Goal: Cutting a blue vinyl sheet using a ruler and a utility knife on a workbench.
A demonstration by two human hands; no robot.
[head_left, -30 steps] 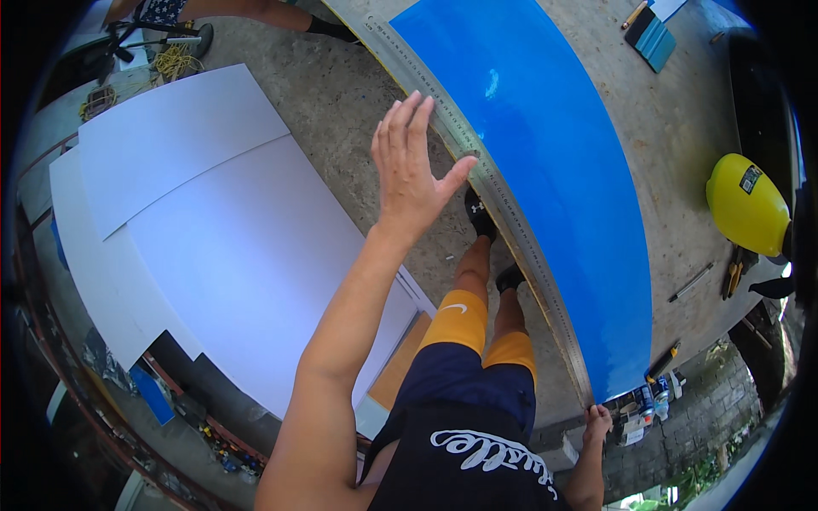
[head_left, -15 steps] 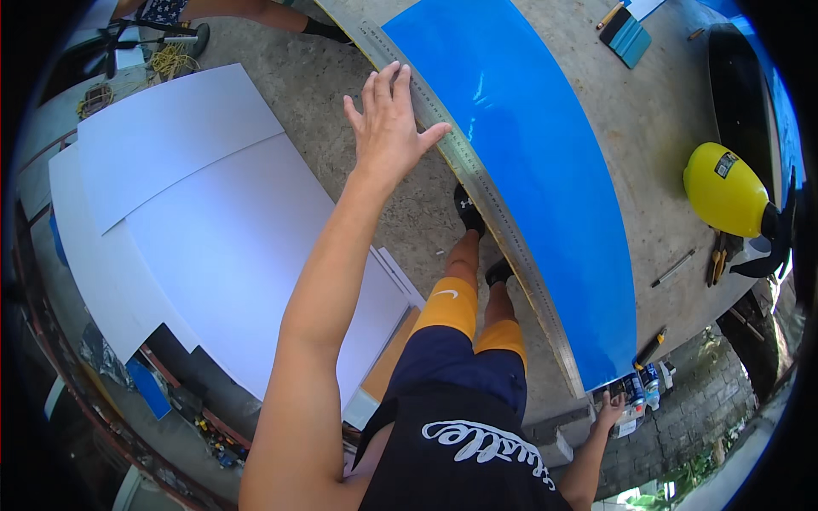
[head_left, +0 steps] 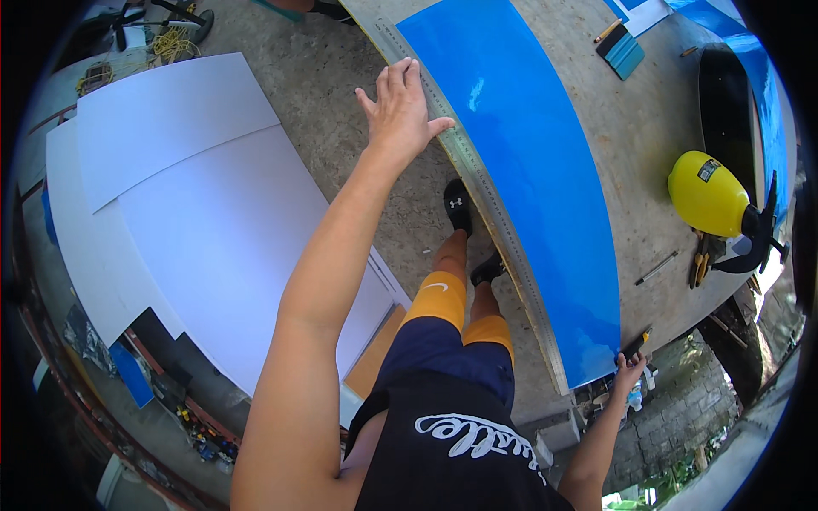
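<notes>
A long metal ruler (head_left: 483,192) lies along the table's near edge, beside a wide strip of glossy blue film (head_left: 545,187). My left hand (head_left: 399,111) rests on the ruler toward its far part, thumb stretched across it and fingers spread. At the right end of the film, my right hand (head_left: 629,372) has its fingers closed at the lower end of a black and yellow utility knife (head_left: 636,342). The knife lies by the film's corner, at the table edge. Part of the grip is too small to make out.
On the table (head_left: 630,145) are a teal squeegee (head_left: 625,55), a yellow pump sprayer (head_left: 707,194), a pen (head_left: 656,267) and pliers (head_left: 699,260). Large white sheets (head_left: 221,213) lie to the left. Yellow cord (head_left: 175,43) sits at the far left.
My right hand has moved up from below the table edge to the utility knife and closed on it. My left hand stays on the ruler. The whole view has shifted slightly.
</notes>
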